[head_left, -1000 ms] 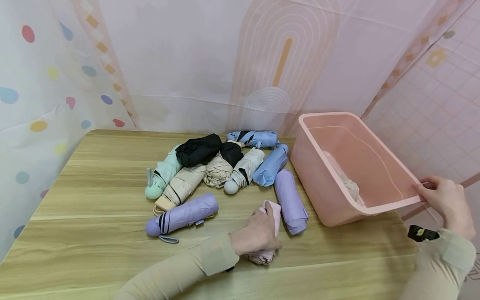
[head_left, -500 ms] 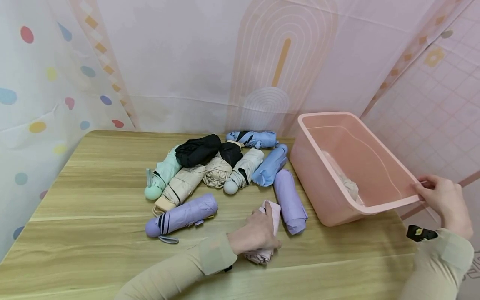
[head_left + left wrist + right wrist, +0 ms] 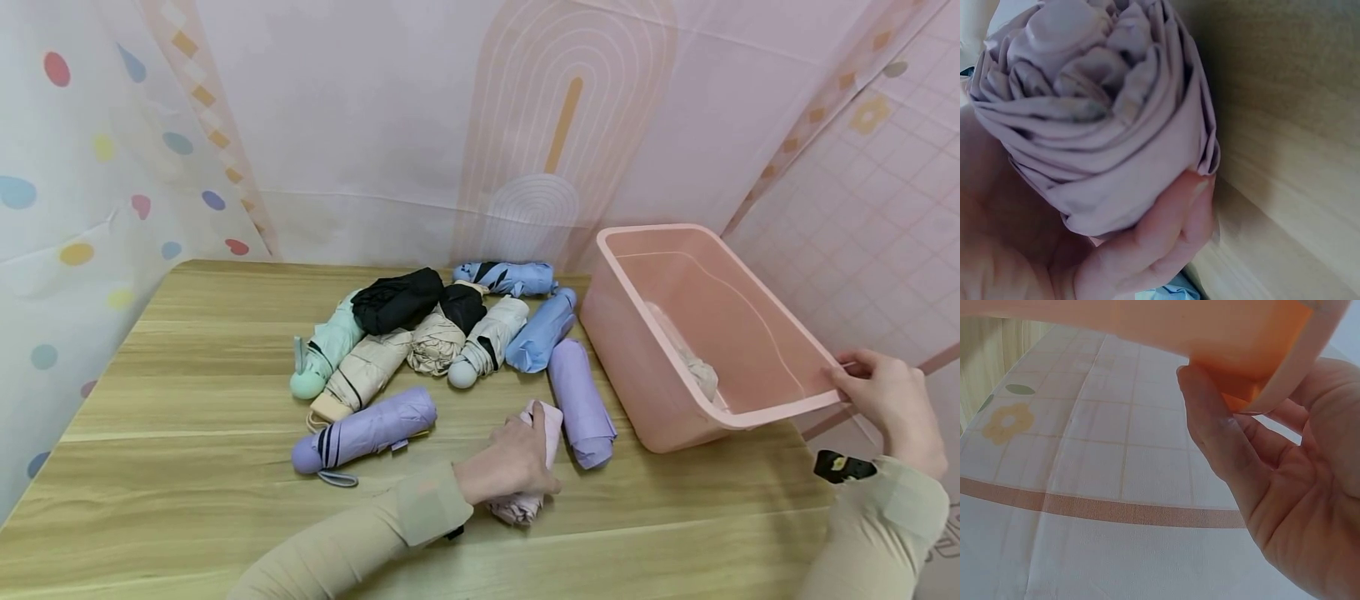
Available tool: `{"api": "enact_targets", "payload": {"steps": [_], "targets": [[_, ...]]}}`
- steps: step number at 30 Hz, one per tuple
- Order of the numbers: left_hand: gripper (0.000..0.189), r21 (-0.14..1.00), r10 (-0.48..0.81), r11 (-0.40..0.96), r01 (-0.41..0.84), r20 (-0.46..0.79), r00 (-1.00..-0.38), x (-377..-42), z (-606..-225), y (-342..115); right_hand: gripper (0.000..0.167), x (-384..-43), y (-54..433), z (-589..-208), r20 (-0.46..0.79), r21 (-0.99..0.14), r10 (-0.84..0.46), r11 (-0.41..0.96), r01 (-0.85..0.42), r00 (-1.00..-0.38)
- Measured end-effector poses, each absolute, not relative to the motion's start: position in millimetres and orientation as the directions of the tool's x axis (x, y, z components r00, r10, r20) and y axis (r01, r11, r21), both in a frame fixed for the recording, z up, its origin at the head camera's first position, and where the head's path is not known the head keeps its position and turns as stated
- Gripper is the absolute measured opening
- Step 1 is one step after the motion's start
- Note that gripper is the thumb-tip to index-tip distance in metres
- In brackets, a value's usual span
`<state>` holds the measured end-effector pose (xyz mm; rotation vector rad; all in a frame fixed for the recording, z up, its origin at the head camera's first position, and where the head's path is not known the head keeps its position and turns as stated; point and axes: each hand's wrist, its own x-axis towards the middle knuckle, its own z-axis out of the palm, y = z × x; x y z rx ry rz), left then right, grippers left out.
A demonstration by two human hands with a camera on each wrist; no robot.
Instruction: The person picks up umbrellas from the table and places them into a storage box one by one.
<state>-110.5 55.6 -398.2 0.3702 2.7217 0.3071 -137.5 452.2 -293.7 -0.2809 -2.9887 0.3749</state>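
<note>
My left hand (image 3: 508, 460) grips a pale pink folded umbrella (image 3: 553, 423) lying on the table. In the left wrist view, fingers curl round the gathered fabric of that umbrella (image 3: 1129, 144), its blunt end facing the camera. A lilac folded umbrella (image 3: 581, 404) lies just right of this hand, and another lilac umbrella (image 3: 378, 427) with a round handle lies to its left. At the far right, my right hand (image 3: 892, 408) pinches the near corner rim of a pink plastic bin (image 3: 630, 358). In the right wrist view the thumb and fingers clasp the bin's rim (image 3: 1294, 369).
Behind the hands lies a group of folded umbrellas: mint (image 3: 333, 337), beige (image 3: 371, 362), black (image 3: 397, 300), grey-white (image 3: 491, 333) and blue (image 3: 542, 332) among them. A pale fabric bundle (image 3: 701, 375) rests inside the bin. Printed cloth (image 3: 375, 125) hangs behind the wooden table (image 3: 187, 517).
</note>
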Motion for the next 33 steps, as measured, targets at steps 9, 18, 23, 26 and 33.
{"api": "enact_targets", "payload": {"steps": [9,18,23,26,33], "targets": [[0.112,0.246,0.318,0.937,0.249,-0.306,-0.897,-116,-394,52,0.035,-136,453,-292,0.087,-0.251,0.203,0.952,0.176,-0.975],[0.111,0.314,0.337,0.916,0.25,-0.265,-0.903,-123,-379,48,0.036,-137,453,-293,0.096,-0.26,0.182,0.954,0.152,-0.979],[0.113,0.353,0.351,0.897,0.266,-0.203,-0.914,-129,-365,49,0.036,-137,453,-292,0.085,-0.261,0.185,0.952,0.158,-0.979],[0.116,0.361,0.352,0.891,0.274,-0.168,-0.921,-132,-354,50,0.036,-138,453,-292,0.071,-0.268,0.197,0.948,0.172,-0.978],[0.091,0.364,0.336,0.88,0.304,-0.025,-0.942,-139,-328,51,0.036,-137,454,-293,0.075,-0.278,0.186,0.947,0.159,-0.98]]}}
